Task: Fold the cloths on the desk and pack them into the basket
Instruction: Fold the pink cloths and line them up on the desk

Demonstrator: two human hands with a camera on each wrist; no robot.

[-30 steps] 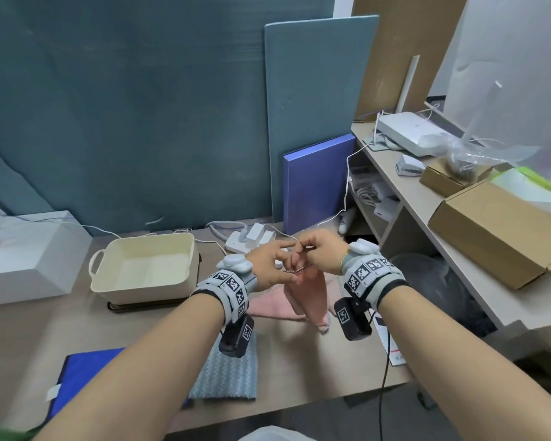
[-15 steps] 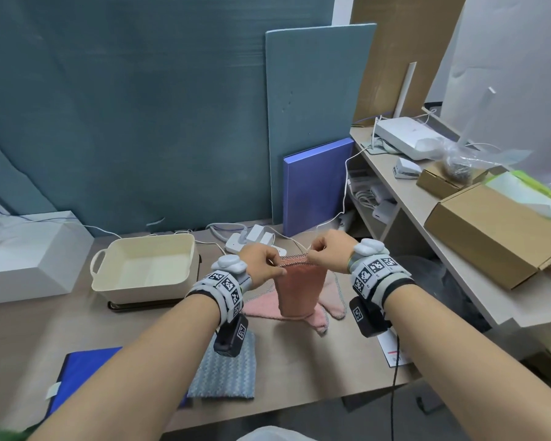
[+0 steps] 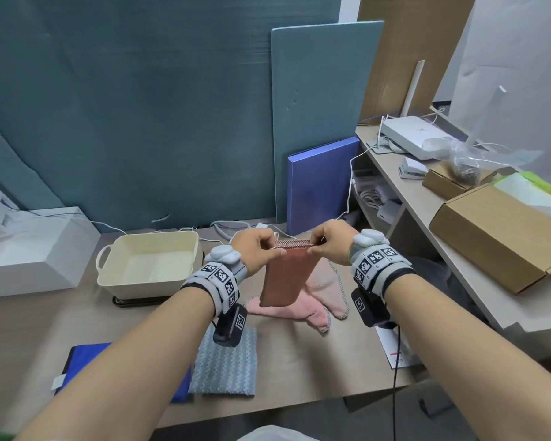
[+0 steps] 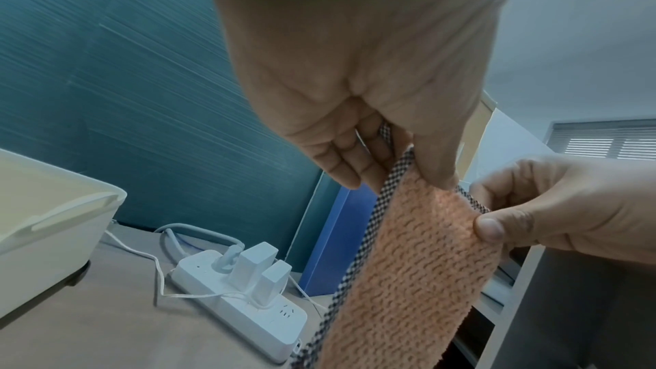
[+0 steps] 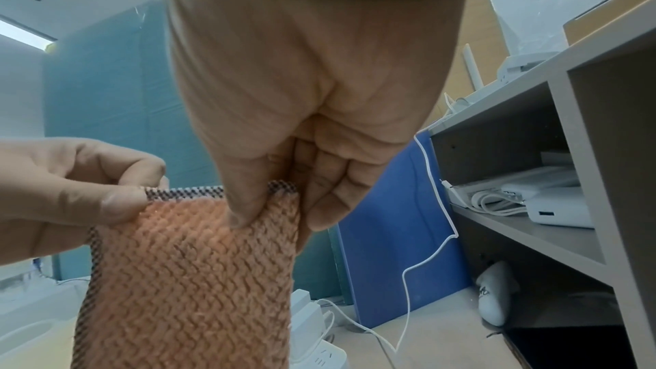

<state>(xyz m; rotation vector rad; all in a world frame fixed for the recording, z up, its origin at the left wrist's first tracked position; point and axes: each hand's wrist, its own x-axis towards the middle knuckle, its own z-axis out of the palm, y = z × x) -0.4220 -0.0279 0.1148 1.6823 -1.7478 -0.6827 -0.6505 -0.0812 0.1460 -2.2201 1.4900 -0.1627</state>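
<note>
Head view: the desk (image 3: pixel 299 380) carries the cream basket (image 3: pixel 150 265), apparently with no cloth in it yet, well left of the hands. The salmon cloth (image 3: pixel 282 278) hangs folded in the air above a pink cloth (image 3: pixel 315 300), its top corners pinched by the left hand (image 3: pixel 255 249) and the right hand (image 3: pixel 330 245) (thumb against fingers). A loosened pinch could let the layers slide apart, undoing the fold.

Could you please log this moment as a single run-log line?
stage: folding | left hand: pinches orange cloth top corner | right hand: pinches other corner | cloth: hanging above desk | basket: empty
</note>
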